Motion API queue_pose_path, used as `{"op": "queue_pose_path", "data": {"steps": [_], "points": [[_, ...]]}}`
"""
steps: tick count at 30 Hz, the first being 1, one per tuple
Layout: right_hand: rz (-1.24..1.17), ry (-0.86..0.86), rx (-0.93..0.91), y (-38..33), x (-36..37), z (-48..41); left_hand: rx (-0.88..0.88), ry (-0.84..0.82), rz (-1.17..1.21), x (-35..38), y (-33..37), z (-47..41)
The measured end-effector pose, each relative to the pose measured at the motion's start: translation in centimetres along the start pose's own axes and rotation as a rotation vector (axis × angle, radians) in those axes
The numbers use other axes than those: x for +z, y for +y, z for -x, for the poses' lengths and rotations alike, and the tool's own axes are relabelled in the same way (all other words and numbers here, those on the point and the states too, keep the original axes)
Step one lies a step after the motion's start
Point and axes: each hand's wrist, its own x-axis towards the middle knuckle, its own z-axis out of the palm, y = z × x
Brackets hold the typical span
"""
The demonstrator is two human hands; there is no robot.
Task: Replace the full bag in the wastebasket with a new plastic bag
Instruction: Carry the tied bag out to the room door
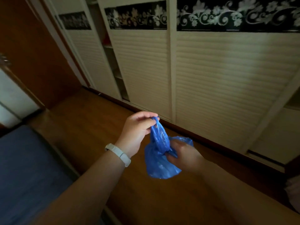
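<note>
Fingers (146, 118) of left hand (138, 127) pinched tight on top tail of blue bag (159, 161), up high. White band (118, 154) on that wrist. Right hand (183, 154) lower and to the right, curled shut around the neck of the same bag, near what looks like a knot. Round, puffy bottom of bag hanging in the air between both hands, well above brown wood floor (90, 120). Full or not, hard to tell. No wastebasket anywhere in view. Dark blue bed or mat (24, 168) near and to the left. White sliding closet doors (227, 82) far and to the right, one gap open.

Could go wrong: thin plastic, so a hard pull from the top pinch might stretch or rip the tail. Loose knot, and stuff might spill out on the floor. Small pinch up top, so a slip of the fingers might drop that end. Dim room, so easy to miss a little tear.
</note>
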Motion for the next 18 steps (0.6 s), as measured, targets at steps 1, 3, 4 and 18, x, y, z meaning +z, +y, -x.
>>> {"op": "queue_pose_path", "data": {"steps": [1, 3, 4, 18], "points": [[-0.010, -0.003, -0.019, 0.1, 0.1, -1.4, 0.001, 0.015, 0.002, -0.3, 0.2, -0.8], [-0.039, -0.025, -0.040, -0.1, 0.4, -3.7, 0.004, 0.036, 0.005, -1.2, 0.3, -2.2], [-0.055, -0.042, -0.048, -0.3, 0.8, -4.9, 0.004, 0.047, 0.007, -1.9, 0.3, -3.1], [-0.111, -0.239, -0.154, -7.9, 7.3, -27.2, 0.042, 0.223, -0.026, -19.5, 1.3, -18.0]]}}
